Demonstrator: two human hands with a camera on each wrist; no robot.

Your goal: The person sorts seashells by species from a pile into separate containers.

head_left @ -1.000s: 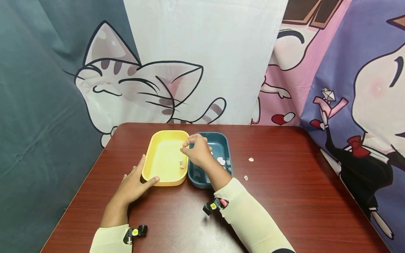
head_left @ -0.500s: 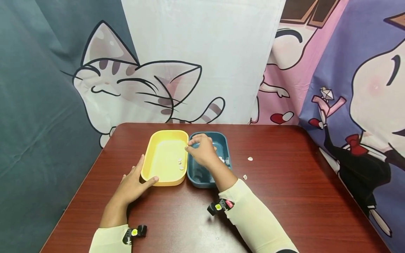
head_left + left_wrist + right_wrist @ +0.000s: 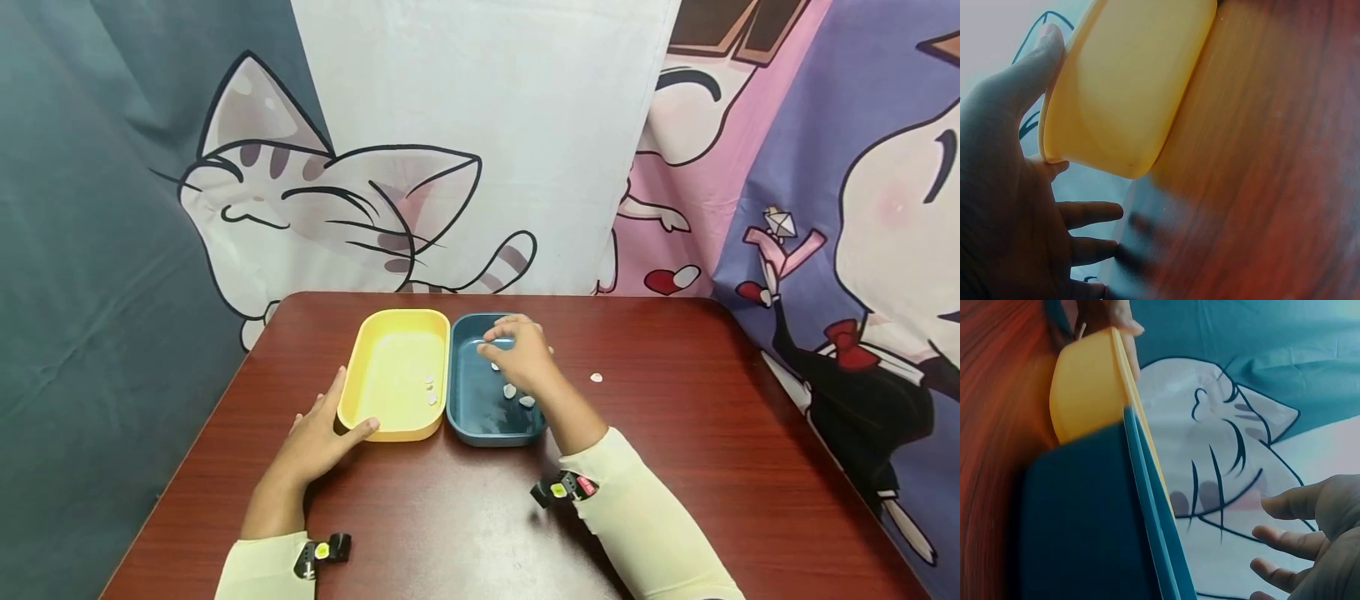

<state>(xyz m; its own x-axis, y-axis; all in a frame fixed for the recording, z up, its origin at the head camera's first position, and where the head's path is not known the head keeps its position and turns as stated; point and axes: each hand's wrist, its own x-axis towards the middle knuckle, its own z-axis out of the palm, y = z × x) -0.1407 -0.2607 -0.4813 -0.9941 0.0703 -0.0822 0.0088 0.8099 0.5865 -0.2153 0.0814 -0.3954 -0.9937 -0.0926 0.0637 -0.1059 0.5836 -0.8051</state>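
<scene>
My left hand (image 3: 315, 446) touches the near-left corner of a yellow tray (image 3: 363, 358), its thumb along the near rim and its fingers spread down the left side. Inside that tray lie a few small white pieces (image 3: 432, 399), too small to identify. My right hand (image 3: 521, 358) hovers over the blue tray (image 3: 467, 421), thumb and fingers apart in the right wrist view, with nothing visible between them. Several white, shell-like pieces (image 3: 510, 391) lie in the blue tray. The hand and forearm hide part of its right side.
Both trays stand side by side on a reddish-brown wooden table (image 3: 420, 517). One loose white piece (image 3: 596, 377) lies on the table right of the blue tray. Cartoon-printed cloth (image 3: 480, 100) hangs behind the table's far edge.
My right hand has moved right, from near the shared edge of the trays to farther over the blue tray, uncovering more white pieces. The left hand stays at the yellow tray.
</scene>
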